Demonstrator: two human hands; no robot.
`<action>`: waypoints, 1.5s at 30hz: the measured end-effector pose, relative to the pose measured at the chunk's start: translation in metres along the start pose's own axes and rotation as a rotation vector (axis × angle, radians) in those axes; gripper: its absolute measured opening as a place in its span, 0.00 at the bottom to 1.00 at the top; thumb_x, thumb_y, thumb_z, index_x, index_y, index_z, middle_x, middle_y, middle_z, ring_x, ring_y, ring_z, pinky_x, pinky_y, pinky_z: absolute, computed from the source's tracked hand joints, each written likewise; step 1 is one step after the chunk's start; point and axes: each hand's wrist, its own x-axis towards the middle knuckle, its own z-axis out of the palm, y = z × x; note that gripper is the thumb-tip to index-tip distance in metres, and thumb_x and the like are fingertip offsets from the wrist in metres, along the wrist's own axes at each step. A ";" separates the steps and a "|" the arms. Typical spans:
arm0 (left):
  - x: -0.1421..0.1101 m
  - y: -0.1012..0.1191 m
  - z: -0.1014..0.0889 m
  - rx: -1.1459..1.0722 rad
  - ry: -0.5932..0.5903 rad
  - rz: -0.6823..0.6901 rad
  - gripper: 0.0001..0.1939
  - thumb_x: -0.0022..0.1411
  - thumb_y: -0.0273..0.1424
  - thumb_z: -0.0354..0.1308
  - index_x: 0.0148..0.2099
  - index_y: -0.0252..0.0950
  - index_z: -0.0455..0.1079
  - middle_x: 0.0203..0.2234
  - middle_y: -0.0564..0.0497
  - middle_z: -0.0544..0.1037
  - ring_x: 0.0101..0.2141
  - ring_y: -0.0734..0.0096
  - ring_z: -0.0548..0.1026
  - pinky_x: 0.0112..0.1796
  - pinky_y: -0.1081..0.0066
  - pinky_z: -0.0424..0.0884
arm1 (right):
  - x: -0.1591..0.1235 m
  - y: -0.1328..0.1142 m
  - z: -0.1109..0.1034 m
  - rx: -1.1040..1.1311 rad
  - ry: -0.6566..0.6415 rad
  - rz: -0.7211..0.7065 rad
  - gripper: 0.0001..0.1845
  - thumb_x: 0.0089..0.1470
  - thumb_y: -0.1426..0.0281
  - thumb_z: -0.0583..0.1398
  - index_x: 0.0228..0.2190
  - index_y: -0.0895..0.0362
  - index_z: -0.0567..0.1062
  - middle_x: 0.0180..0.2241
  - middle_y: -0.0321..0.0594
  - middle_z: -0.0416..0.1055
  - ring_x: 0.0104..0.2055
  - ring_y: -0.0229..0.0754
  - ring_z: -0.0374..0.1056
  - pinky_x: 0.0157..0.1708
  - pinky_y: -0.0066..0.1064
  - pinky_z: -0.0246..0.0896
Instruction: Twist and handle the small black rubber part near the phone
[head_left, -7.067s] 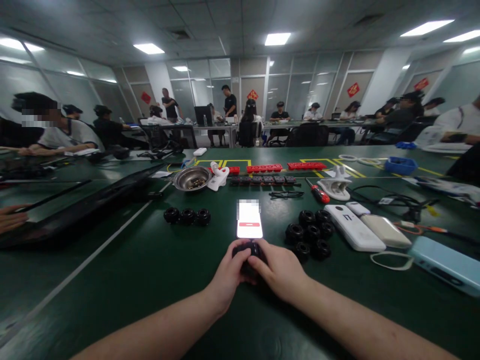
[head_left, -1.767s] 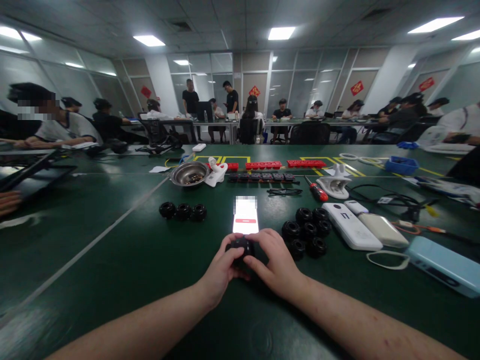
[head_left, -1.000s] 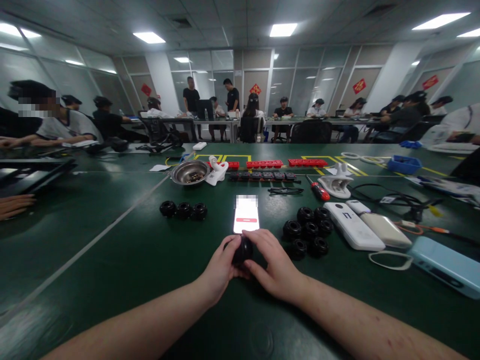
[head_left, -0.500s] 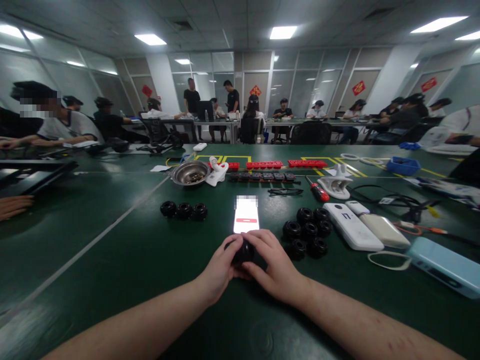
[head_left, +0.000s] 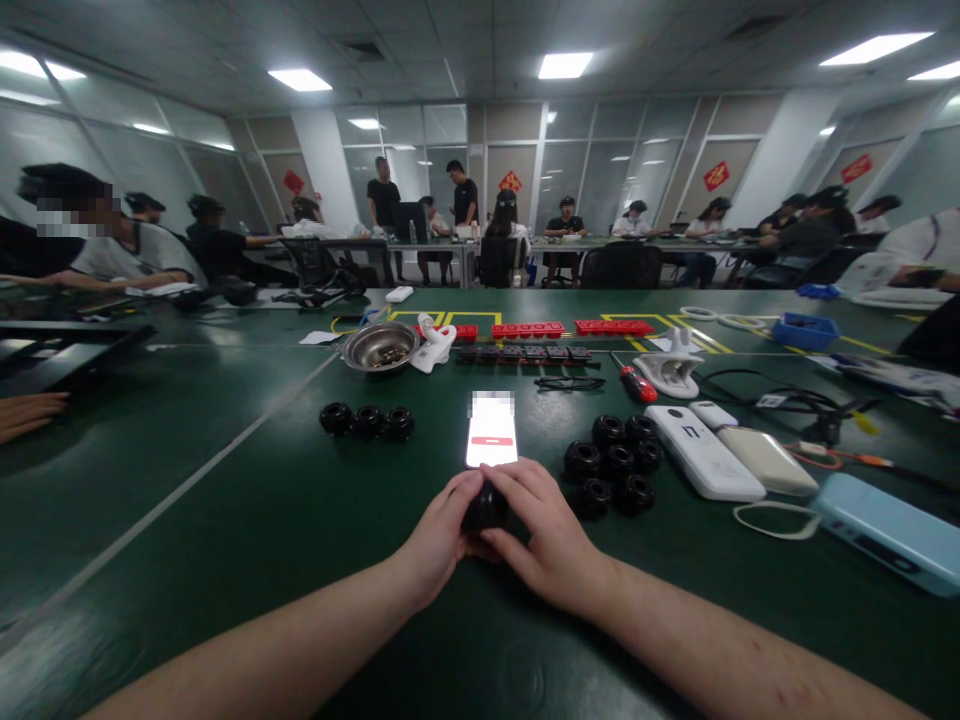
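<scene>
Between my two hands is a black, glossy round part [head_left: 485, 507], mostly covered by fingers. My left hand [head_left: 437, 535] wraps it from the left, thumb on top. From the right, my right hand [head_left: 549, 530] closes on it with curled fingers. Just beyond my fingertips lies a phone [head_left: 492, 450] with a lit white screen and a red bar. Three black ring-like parts [head_left: 367, 422] form a row to the left. Several more such parts [head_left: 619, 461] are clustered right of my right hand.
Behind the phone are a metal bowl [head_left: 360, 352] with small pieces, red strips [head_left: 527, 330], a black strip [head_left: 525, 356], and a red-black screwdriver [head_left: 637, 383]. At right lie a white power bank [head_left: 705, 455], a light-blue box [head_left: 892, 530] and cables. A co-worker's hand [head_left: 30, 412] rests at left.
My hands stay in nearly the same place around the black part, with only a slight shift of the fingers. The things on the table have not moved.
</scene>
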 end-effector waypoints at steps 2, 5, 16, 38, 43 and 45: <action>-0.001 0.000 0.000 -0.008 0.008 0.025 0.14 0.53 0.37 0.50 0.41 0.37 0.63 0.31 0.50 0.67 0.31 0.69 0.67 0.26 0.72 0.66 | -0.001 0.000 0.001 -0.020 0.023 0.014 0.31 0.46 0.69 0.57 0.51 0.58 0.53 0.46 0.45 0.58 0.49 0.48 0.51 0.49 0.43 0.46; -0.004 0.000 0.000 -0.036 0.001 0.036 0.12 0.52 0.33 0.50 0.41 0.37 0.62 0.34 0.50 0.68 0.33 0.69 0.68 0.29 0.72 0.66 | 0.000 0.002 0.003 -0.044 0.072 0.109 0.31 0.43 0.61 0.60 0.47 0.58 0.58 0.43 0.45 0.62 0.45 0.49 0.55 0.45 0.43 0.50; 0.000 -0.001 -0.001 0.012 0.000 0.030 0.12 0.54 0.37 0.49 0.39 0.37 0.62 0.31 0.50 0.67 0.32 0.69 0.67 0.27 0.70 0.66 | 0.004 -0.003 -0.002 0.047 -0.015 0.035 0.22 0.47 0.71 0.56 0.46 0.56 0.61 0.42 0.42 0.62 0.44 0.44 0.56 0.45 0.39 0.51; -0.004 -0.003 -0.002 0.011 -0.038 0.039 0.15 0.51 0.31 0.52 0.44 0.39 0.59 0.35 0.50 0.66 0.36 0.68 0.67 0.33 0.70 0.65 | 0.003 0.000 0.001 0.007 0.003 0.105 0.22 0.46 0.63 0.58 0.43 0.58 0.63 0.39 0.43 0.64 0.42 0.46 0.57 0.43 0.40 0.52; -0.004 0.007 -0.005 0.218 -0.156 0.067 0.21 0.49 0.29 0.50 0.47 0.38 0.57 0.40 0.47 0.65 0.41 0.61 0.66 0.42 0.60 0.61 | 0.004 0.003 -0.005 0.035 0.055 0.074 0.19 0.51 0.69 0.54 0.46 0.57 0.61 0.39 0.42 0.63 0.41 0.44 0.57 0.42 0.38 0.53; -0.004 0.013 -0.009 0.488 -0.213 0.174 0.23 0.46 0.28 0.54 0.48 0.38 0.60 0.43 0.47 0.66 0.46 0.58 0.62 0.48 0.58 0.55 | 0.004 0.004 -0.008 0.030 0.062 0.076 0.19 0.52 0.68 0.52 0.47 0.57 0.60 0.38 0.42 0.63 0.41 0.44 0.57 0.41 0.38 0.54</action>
